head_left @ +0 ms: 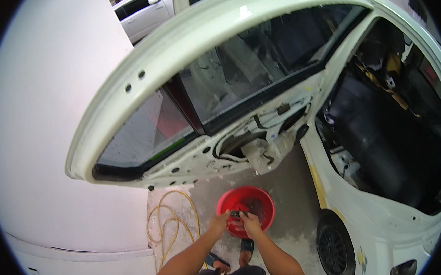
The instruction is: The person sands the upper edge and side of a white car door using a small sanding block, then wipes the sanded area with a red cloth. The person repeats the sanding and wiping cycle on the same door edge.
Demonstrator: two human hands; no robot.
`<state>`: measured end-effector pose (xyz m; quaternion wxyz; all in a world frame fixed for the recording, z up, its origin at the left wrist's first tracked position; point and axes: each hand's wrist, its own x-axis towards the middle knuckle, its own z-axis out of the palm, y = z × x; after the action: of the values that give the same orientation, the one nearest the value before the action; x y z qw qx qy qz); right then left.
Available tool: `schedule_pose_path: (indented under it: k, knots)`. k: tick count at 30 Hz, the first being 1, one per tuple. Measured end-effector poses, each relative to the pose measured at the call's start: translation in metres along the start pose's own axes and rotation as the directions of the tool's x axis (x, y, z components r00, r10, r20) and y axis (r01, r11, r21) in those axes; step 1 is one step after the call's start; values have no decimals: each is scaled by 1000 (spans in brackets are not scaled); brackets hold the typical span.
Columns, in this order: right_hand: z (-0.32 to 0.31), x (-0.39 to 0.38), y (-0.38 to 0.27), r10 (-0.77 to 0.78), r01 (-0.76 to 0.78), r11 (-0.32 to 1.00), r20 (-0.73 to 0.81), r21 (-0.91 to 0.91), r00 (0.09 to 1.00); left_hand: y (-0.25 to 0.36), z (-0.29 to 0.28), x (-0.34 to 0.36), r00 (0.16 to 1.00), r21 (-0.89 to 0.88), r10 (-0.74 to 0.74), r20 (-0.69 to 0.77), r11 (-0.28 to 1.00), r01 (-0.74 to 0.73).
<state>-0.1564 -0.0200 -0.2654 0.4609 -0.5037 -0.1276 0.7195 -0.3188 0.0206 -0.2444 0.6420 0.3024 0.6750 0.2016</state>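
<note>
Both hands [250, 224] grip small dark item [235, 214] — over round red basin [226, 200].
Thin yellow hose [196, 215] — loose loops on blotchy grey concrete [295, 237].

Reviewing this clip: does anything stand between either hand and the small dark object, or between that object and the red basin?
Nothing visible does. The left hand and right hand both grip the dark object, which shows against the open red basin.
</note>
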Motion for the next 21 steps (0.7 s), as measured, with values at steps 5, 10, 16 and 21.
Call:
schedule_pose_path:
  k: [5, 10, 16, 21]
  knots:
    - [-73, 98, 8, -199, -127, -69, -111, -989, 974, -68, -108, -23, 924, 837, 382, -36, 517, -181]
    - [-105, 160, 65, -54, -266, -361, -264, -894, 963, -206, -256, -87, 909, 767, 257, -329, 635, 98]
    - [-83, 146, 134, 85, 34, -270, 11, -962, 996, -211, -364, -146, 651, -44, -145, -745, 984, 170]
    - [-69, 113, 78, -255, -175, 584, -384, -792, 887, 101, -360, -181, 326, 460, 629, -706, 757, -465]
